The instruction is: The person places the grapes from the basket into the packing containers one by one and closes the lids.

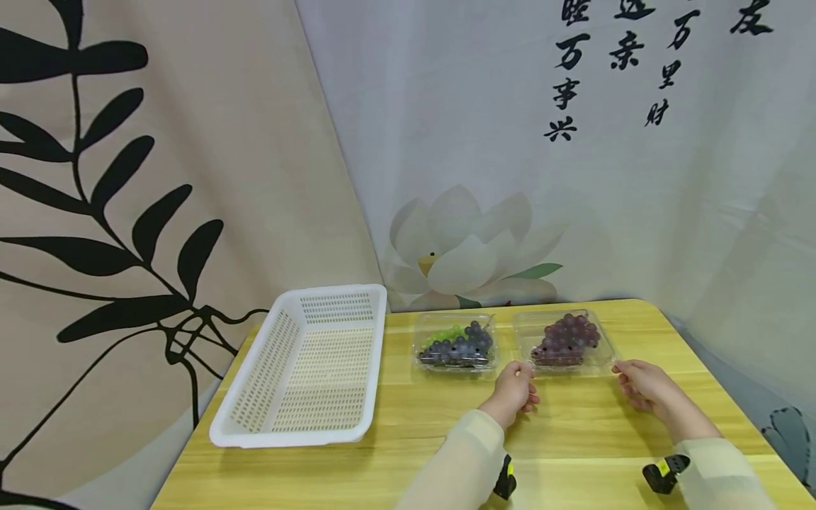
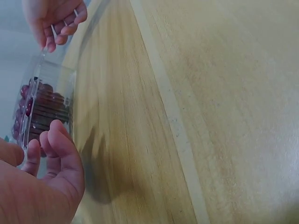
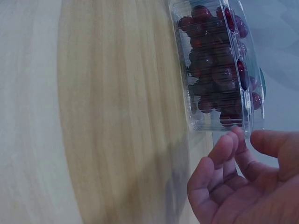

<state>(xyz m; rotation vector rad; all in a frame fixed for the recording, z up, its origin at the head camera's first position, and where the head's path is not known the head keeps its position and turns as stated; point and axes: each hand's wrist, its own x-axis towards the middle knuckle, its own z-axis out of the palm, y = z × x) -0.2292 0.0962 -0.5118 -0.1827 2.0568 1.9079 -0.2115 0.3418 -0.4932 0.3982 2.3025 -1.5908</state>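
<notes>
A clear plastic clamshell box [image 1: 567,341] with dark red grapes [image 1: 569,334] inside stands toward the back right of the table. My left hand [image 1: 512,391] pinches its near left corner at the rim between thumb and fingertips. At the near right corner, my right hand [image 1: 650,388] pinches the rim the same way. Ridged side walls and the grapes [image 3: 212,65] show through the plastic in the right wrist view. From the left wrist, the left hand [image 2: 51,172] is close up, with the right hand [image 2: 56,21] at the far end of the box.
Left of this box stands another clear box [image 1: 455,345] with black and green grapes. A white perforated plastic basket [image 1: 372,375] sits at the left of the wooden table [image 1: 574,460]. Printed curtains [image 1: 459,142] hang behind the table.
</notes>
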